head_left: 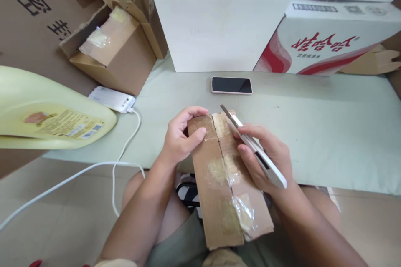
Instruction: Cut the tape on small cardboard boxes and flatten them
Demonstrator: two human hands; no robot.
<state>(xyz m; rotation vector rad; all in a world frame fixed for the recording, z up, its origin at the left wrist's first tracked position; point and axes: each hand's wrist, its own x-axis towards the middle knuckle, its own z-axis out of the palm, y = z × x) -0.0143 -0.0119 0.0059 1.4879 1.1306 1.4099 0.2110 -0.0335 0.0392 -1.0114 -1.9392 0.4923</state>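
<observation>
A narrow cardboard box point(209, 200), its seam patched with clear, yellowed tape, rests over my lap and leans on the edge of the green-covered surface. My left hand point(183, 135) grips the box's far left corner, thumb on top and fingers around the far edge. In my right hand point(266, 156) is a white utility knife point(261, 154) with its blade extended. The blade points up and left, above the box's far end near the seam; whether it touches cannot be told. My right fingers lie along the box's right side.
A phone point(232, 85) lies beyond the box. At left are a yellow jug point(56, 112), a white power bank point(109, 99) with its cable point(125, 150), and an open carton point(122, 58). White boxes point(219, 33) and a red-and-white carton point(326, 41) stand behind.
</observation>
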